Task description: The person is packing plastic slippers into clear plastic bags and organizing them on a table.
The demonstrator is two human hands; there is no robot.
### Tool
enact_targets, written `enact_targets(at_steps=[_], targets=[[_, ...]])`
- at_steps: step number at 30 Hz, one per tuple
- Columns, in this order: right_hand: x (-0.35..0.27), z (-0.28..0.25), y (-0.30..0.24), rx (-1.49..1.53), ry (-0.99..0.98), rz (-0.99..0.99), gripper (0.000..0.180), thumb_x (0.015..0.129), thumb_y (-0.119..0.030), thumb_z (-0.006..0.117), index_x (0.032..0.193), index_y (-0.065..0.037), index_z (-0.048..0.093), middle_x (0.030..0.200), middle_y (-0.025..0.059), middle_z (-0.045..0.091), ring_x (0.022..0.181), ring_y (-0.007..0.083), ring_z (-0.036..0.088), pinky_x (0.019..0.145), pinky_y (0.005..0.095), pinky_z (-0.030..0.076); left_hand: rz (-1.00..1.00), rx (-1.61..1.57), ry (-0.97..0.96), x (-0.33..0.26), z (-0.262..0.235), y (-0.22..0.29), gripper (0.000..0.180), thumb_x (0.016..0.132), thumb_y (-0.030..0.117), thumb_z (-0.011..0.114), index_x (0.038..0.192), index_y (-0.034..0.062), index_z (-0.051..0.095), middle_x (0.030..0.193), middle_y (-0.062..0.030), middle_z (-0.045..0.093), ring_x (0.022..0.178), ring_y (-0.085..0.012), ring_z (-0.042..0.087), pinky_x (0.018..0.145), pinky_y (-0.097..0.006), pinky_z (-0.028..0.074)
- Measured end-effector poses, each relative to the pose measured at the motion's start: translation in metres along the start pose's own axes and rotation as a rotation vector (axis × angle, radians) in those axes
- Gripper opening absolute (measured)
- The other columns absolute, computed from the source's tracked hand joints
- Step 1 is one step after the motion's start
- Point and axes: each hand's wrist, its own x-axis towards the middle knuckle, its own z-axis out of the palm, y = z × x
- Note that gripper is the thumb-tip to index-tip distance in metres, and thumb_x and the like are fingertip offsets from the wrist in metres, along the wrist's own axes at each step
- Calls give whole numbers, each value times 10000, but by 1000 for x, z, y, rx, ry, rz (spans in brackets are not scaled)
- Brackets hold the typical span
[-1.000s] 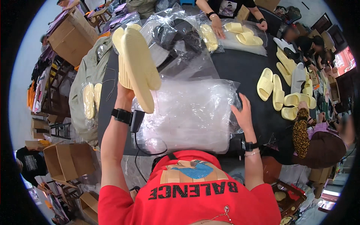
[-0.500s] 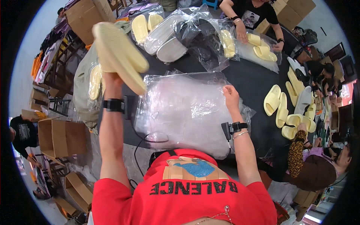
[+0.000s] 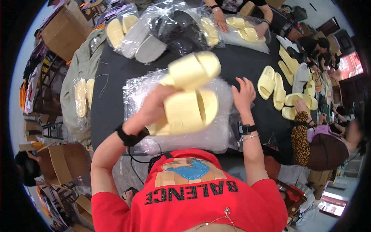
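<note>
- The left hand point(image 3: 154, 106) has its fingers closed around a pair of pale yellow slippers point(image 3: 191, 96), held together and raised above the desk point(image 3: 112, 104); the pair is not yet inside any bag.
- The right hand point(image 3: 242, 94) lies with fingers spread and holding nothing, resting on the far edge of a stack of clear bags point(image 3: 216, 133), just right of the slippers.
- Judged from this, bagging this pair is at its start: slippers picked up, a bag not yet opened.
- Bagged pairs point(image 3: 131, 33) lie well beyond the fingers at the desk's far side, so part of the work looks done.
- Loose slippers point(image 3: 278, 91) wait to the right of the right hand's fingers, apart from them; more remain.
- Room: bare dark desk lies beyond the fingers, between the bag stack and the bagged pairs; left of the left hand a grey-green sack point(image 3: 77, 89) drapes the desk's edge.
- Another person's hands point(image 3: 222, 23) work at the far edge, well clear.
</note>
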Motion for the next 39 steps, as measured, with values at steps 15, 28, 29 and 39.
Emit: enact_targets(at_steps=[15, 28, 29, 39], targets=[[-51, 10, 150, 1154, -67, 563, 137, 853, -145, 608, 930, -32, 611, 840, 3, 613, 740, 79, 552, 691, 216, 438, -11, 241, -491, -43, 117, -60, 498, 644, -37, 505, 1100, 136, 606, 1116, -33, 568, 978, -274, 499, 806, -387, 436], [-18, -17, 146, 1506, -67, 480, 181, 900, -155, 547, 1045, -50, 520, 790, -9, 564, 636, 66, 524, 537, 190, 409, -48, 292, -431, -53, 126, -61, 494, 662, -30, 503, 1099, 176, 607, 1090, -4, 556, 999, -244, 484, 790, -405, 447], [-19, -20, 149, 1555, -81, 433, 237, 903, -163, 543, 1107, -53, 494, 826, 1, 567, 660, 75, 529, 543, 194, 411, -39, 288, -428, -53, 126, -63, 498, 663, -30, 500, 1103, 178, 606, 1095, -3, 554, 1000, -244, 483, 790, -407, 447], [-96, -41, 135, 1144, -307, 622, 355, 869, -103, 544, 1213, -91, 458, 821, 40, 590, 662, 114, 577, 576, 249, 487, 34, 160, -277, -37, 102, -49, 349, 715, 75, 569, 1055, 124, 630, 1074, -55, 596, 938, -273, 518, 823, -374, 415]])
